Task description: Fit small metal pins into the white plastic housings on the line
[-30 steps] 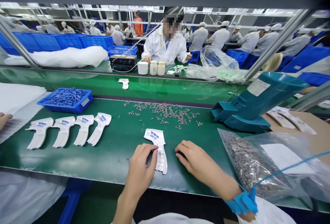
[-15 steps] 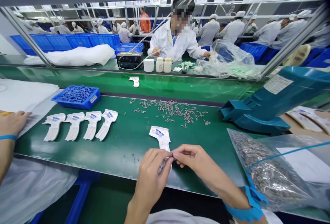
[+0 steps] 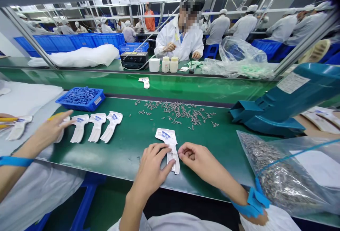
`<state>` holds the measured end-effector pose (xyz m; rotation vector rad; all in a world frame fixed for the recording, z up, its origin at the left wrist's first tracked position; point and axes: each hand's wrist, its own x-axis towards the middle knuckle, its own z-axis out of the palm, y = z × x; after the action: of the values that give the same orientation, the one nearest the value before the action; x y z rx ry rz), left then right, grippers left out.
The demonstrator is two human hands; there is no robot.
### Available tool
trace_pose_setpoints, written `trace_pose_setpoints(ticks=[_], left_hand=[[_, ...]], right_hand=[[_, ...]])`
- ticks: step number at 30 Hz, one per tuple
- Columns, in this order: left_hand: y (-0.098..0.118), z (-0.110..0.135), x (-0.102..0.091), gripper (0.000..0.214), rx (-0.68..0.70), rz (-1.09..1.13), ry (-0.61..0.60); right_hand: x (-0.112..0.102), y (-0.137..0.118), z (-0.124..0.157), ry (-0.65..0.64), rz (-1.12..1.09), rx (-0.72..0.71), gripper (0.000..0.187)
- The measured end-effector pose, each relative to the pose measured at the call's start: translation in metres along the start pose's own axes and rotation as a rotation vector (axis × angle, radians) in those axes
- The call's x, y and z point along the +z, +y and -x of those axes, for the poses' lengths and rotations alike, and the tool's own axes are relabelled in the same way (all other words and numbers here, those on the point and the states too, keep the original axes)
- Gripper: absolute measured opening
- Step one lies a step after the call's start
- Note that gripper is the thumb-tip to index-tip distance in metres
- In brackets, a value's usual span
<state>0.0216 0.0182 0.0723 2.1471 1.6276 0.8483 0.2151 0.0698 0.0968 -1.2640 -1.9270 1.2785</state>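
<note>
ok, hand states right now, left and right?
Left hand: open, fingers flat on the white plastic shell, pinning it down.
Right hand: pinched shut at the shell's edge; anything held is too small to see.

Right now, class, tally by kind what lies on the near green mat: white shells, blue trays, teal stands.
white shells: 5 (one partly under a co-worker's hand)
blue tray: 1
teal stand: 1
Total: 7
</note>
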Motion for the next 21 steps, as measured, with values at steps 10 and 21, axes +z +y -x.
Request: trace_pose_setpoints(ticks=[10,21], left_hand=[[0.015,0.005,0.022,0.024,-0.127,0.033,0.077],[0.027,-0.011,0.018,0.013,-0.290,0.132,0.029]], right_hand=[[0.005,-0.006,-0.004,-0.011,0.268,-0.005,0.012],[0.006,0.005,-0.002,0.025,0.291,-0.046,0.014]])
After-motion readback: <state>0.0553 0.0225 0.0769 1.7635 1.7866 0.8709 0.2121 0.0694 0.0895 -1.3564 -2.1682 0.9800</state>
